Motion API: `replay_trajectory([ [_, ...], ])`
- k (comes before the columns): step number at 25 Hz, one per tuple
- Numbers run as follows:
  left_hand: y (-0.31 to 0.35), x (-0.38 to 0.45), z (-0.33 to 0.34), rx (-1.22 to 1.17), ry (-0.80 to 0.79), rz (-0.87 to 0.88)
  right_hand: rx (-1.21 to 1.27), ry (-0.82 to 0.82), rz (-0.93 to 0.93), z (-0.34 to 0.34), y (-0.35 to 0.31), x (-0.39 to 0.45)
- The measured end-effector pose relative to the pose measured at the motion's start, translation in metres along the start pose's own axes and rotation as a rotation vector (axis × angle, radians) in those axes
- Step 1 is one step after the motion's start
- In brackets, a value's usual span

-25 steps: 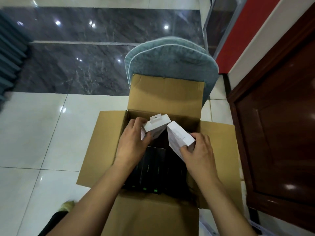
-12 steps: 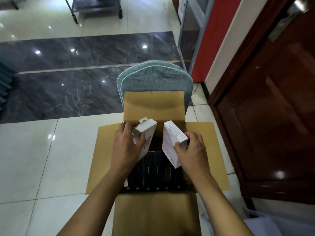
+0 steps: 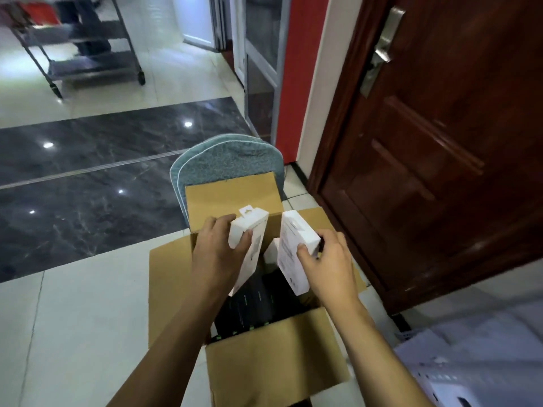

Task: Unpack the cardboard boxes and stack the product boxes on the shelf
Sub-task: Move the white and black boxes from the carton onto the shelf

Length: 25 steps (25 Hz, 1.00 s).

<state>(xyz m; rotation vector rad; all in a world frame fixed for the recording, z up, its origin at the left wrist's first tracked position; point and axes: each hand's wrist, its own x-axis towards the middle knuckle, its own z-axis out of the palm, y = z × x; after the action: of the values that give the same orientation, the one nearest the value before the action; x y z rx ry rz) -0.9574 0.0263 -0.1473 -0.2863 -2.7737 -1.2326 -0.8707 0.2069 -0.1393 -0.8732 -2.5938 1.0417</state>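
Note:
An open cardboard box (image 3: 276, 356) stands on the floor with its flaps spread. Several black product boxes (image 3: 255, 304) stand packed inside it. My left hand (image 3: 217, 254) grips a white product box with a hang tab (image 3: 249, 230), lifted above the carton. My right hand (image 3: 329, 262) grips a second white product box (image 3: 295, 245) beside the first. Behind that one, part of another white box (image 3: 271, 252) shows. A metal wheeled shelf cart (image 3: 82, 45) stands at the far left, blurred.
A teal floor mat (image 3: 229, 157) lies just behind the carton. A dark wooden door (image 3: 440, 142) closes the right side. A white perforated object (image 3: 470, 365) lies at the lower right. A person's legs (image 3: 85, 24) show behind the cart. Tiled floor (image 3: 73, 318) spreads to the left.
Both hands have lifted the white boxes higher out of the carton. My view has tilted up, bringing the shelf cart and the door handle into sight.

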Motion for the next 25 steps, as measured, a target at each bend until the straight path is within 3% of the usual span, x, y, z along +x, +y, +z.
replay_trajectory([
  [12, 0.076, -0.054, -0.003, -0.118, -0.179, 0.242, 0.014, 0.323, 0.194, -0.085, 0.021, -0.094],
  [25, 0.159, -0.13, 0.022, -0.217, -0.405, 0.423, 0.062, 0.568, 0.35, -0.157, 0.077, -0.172],
])
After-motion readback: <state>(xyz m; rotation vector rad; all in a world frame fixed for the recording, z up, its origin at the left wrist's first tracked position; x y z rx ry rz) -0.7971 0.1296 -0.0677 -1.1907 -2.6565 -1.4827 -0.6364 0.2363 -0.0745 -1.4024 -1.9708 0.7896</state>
